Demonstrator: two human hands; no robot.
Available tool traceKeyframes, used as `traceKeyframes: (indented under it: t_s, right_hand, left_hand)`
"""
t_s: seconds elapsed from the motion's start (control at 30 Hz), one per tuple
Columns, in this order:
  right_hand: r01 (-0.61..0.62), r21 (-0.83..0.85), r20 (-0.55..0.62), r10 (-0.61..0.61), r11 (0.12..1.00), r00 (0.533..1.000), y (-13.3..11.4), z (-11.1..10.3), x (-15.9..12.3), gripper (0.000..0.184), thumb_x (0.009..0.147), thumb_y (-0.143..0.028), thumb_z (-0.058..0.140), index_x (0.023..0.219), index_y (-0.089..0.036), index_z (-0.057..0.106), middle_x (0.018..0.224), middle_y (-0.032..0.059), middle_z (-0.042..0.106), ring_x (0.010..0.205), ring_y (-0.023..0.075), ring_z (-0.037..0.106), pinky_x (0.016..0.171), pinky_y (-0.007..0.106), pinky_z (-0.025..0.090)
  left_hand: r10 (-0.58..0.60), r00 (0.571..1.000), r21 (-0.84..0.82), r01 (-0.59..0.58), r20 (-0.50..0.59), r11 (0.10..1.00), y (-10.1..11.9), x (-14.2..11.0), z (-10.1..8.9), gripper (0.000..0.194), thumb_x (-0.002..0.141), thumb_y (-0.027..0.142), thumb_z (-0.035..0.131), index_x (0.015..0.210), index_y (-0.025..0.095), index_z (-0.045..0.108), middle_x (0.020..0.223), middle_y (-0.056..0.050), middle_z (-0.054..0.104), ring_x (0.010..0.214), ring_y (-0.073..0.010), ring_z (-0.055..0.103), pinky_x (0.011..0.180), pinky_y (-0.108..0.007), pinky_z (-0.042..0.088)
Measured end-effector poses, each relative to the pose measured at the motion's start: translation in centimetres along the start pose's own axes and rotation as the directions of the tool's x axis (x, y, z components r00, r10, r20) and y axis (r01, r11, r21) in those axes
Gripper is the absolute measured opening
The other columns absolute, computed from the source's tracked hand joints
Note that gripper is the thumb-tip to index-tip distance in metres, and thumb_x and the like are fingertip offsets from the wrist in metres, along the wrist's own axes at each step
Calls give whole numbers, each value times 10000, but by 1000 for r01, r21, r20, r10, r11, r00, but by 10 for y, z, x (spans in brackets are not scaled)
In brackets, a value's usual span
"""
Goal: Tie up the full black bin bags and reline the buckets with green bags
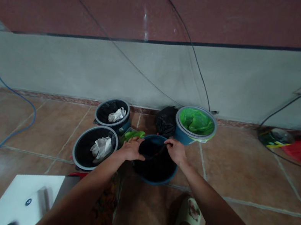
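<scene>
A blue bin [152,181] lined with a black plastic bag [158,168] stands on the floor in front of me. My left hand [132,149] rests at its left rim, fingers stretched out and thumb reaching over the bag. At the upper right rim, the fingers of my right hand [175,150] are closed on the bag's edge. Dark shade inside the bin hides its bottom. Close behind my left hand lies a bright green plastic bag [133,135].
Two black-lined bins [75,149] [97,113] at left hold crumpled white paper. A green-lined bin [214,129] and a knotted black bag [165,121] are by the wall. A white box [23,187] sits lower left. Cables [16,131] cross the floor; my slippered foot [189,216] is near.
</scene>
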State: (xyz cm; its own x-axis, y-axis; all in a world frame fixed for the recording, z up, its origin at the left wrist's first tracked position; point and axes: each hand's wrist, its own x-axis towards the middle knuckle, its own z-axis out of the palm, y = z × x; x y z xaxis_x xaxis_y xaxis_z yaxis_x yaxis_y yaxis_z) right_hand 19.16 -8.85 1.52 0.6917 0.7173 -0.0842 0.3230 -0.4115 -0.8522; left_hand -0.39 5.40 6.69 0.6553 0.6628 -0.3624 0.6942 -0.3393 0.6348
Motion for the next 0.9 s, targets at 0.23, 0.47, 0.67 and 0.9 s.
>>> traceKeyframes:
  t_s: [0.23,0.47,0.67,0.9]
  right_hand:
    - [72,-213,5,-72,974,997,-5,15,5,218,831,-158,578,849,-262,770,940,23,770,911,205,679,878,293,478]
    - [23,-305,-37,-36,952,999,-6,10,16,193,876,-210,555,911,-205,744,906,48,763,847,191,685,816,289,497]
    - [144,-211,-270,-199,967,942,-10,10,-11,235,900,-234,495,958,-176,716,1015,102,741,919,210,678,862,314,512]
    - [108,-471,408,107,876,907,28,64,-77,375,880,-87,441,1127,-162,714,1117,130,725,1028,220,691,913,297,496]
  left_hand:
    - [128,991,156,-133,42,979,30,5,62,618,574,411,895,1094,182,654,1242,-188,651,1260,-426,536,1137,-550,286]
    - [11,999,353,5,-45,935,16,17,75,257,910,163,532,1103,184,700,1092,-116,742,1085,-245,679,987,-352,471]
    - [-29,989,-27,25,-144,999,-8,38,39,232,916,171,569,1047,176,760,1027,-46,776,943,-153,712,877,-234,522]
    - [-77,984,-64,67,-163,996,-18,38,38,224,899,166,597,1038,180,772,1014,-37,780,933,-157,713,889,-250,529]
